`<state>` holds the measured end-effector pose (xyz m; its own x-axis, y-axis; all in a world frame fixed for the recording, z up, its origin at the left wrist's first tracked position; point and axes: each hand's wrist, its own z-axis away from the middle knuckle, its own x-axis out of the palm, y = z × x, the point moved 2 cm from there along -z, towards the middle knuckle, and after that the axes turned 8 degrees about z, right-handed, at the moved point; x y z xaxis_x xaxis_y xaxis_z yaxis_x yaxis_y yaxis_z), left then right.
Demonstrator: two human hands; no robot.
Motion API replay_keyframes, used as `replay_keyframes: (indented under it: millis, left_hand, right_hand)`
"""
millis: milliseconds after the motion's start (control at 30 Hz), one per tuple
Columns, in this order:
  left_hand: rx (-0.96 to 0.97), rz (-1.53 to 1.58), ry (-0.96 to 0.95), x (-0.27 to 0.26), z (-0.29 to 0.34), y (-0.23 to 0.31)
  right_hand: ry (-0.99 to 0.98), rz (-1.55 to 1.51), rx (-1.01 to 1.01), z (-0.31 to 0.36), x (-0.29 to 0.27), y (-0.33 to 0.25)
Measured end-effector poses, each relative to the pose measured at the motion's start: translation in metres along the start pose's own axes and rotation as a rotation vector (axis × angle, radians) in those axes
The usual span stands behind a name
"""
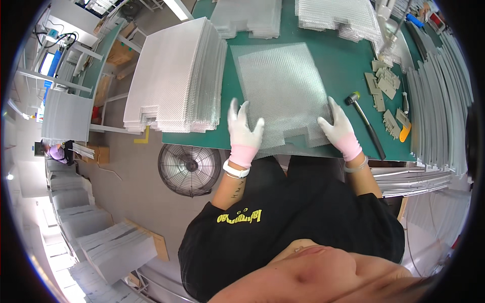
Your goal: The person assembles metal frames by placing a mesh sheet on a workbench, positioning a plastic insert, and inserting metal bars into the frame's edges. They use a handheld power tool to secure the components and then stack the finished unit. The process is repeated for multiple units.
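A translucent silvery mesh sheet (283, 83) with a notch in its near edge lies on the green tabletop (348, 65) in front of me; more than one layer seems to lie there, slightly offset. My left hand (244, 131), in a white glove with a pink cuff, is at the sheet's near left edge, fingers and thumb apart. At the near right edge is my right hand (340, 132), gloved alike, its thumb spread from the fingers. Neither hand is closed round the mesh. Whether the fingertips press on it, I cannot tell.
A tall stack of mesh sheets (169, 76) stands left, with further stacks (247, 17) (336, 15) at the back. Right of my hand lie a hammer (371, 129), beige plates (386, 83), a screwdriver (405, 102) and a yellow-handled tool (405, 133). A floor fan (191, 166) stands below left.
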<state>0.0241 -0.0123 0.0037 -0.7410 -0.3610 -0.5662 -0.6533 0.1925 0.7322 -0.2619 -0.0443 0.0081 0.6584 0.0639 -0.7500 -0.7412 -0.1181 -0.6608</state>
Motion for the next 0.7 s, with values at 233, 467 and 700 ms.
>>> replay_keyframes:
  millis: [233,467,700]
  left_hand:
    - [-0.270,0.930,0.040,-0.041,-0.018,0.033]
    - [-0.228,0.605,0.503,-0.167,-0.061,0.065]
    - [-0.176,0.158,0.207,-0.274,-0.138,-0.009]
  right_hand:
    - [-0.056,-0.344,0.122,-0.013,-0.008,0.016]
    - [-0.164,-0.424,-0.065,-0.021,-0.008,0.011]
    - [-0.210,-0.798,-0.042,-0.025,-0.020,0.009]
